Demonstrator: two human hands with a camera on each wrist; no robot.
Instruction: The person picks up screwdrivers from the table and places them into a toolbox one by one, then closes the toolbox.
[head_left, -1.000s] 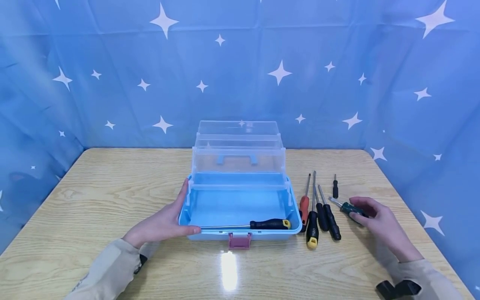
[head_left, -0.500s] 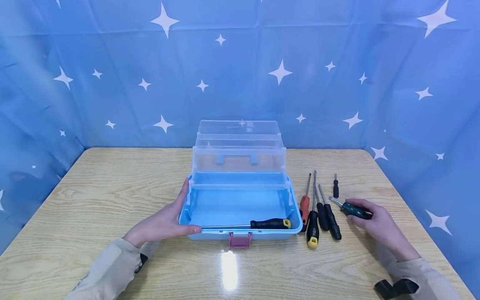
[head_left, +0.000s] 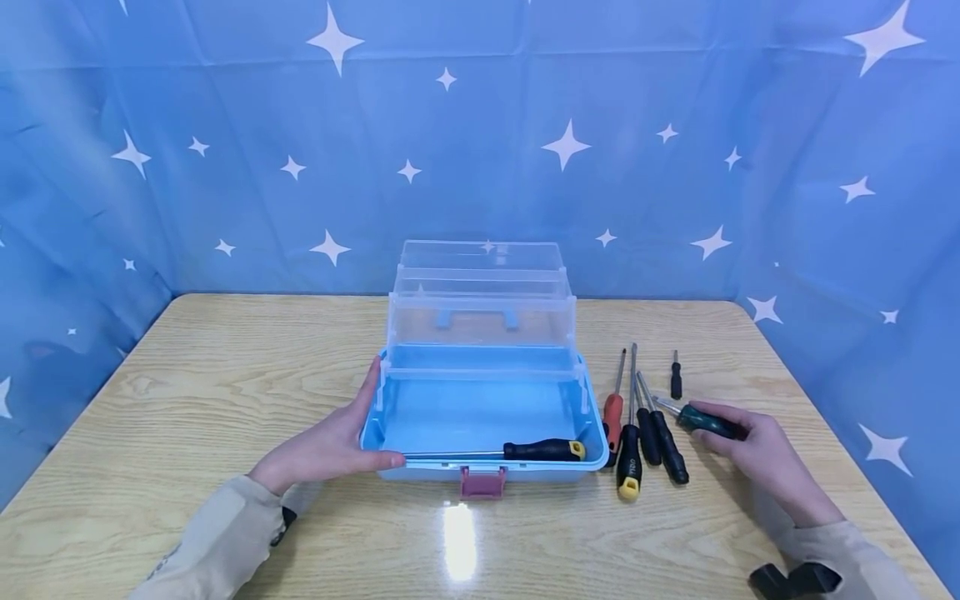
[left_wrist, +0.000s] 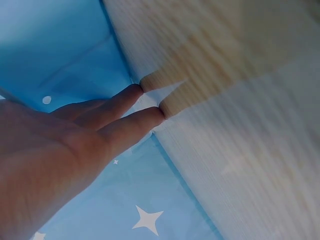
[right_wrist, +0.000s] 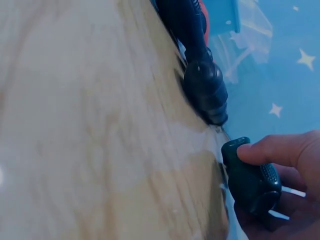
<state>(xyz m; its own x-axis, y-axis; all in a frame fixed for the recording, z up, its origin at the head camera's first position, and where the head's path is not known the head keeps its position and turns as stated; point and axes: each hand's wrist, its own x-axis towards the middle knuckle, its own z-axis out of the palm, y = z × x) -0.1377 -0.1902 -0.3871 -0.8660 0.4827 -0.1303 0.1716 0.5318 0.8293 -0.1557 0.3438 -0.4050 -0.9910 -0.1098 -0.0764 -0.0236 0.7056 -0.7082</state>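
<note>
My left hand (head_left: 330, 446) rests against the left front corner of a light blue toolbox (head_left: 420, 473), thumb along the front rim and the other fingers against its left side. In the left wrist view those fingers (left_wrist: 130, 127) are straight. Inside the box a screwdriver with a black and yellow handle (head_left: 546, 450) lies along the front wall. To the right, my right hand (head_left: 765, 458) pinches the dark green handle of a short screwdriver (head_left: 701, 421) between thumb and fingers. Its metal shaft points left, the tip close to a black-handled screwdriver (head_left: 670, 446).
Beside the box's right wall lie a red-handled screwdriver (head_left: 612, 421), a black and yellow one (head_left: 628, 462) and another black-handled one (head_left: 648, 437). A small black screwdriver (head_left: 677, 381) lies farther back. The clear lid (head_left: 480, 321) stands raised behind the box, before a blue starry curtain (head_left: 480, 125).
The green screwdriver has shifted slightly left in my right hand, its tip closer to the neighbouring black handle. My left hand has stayed at the toolbox corner. The head view has turned slightly.
</note>
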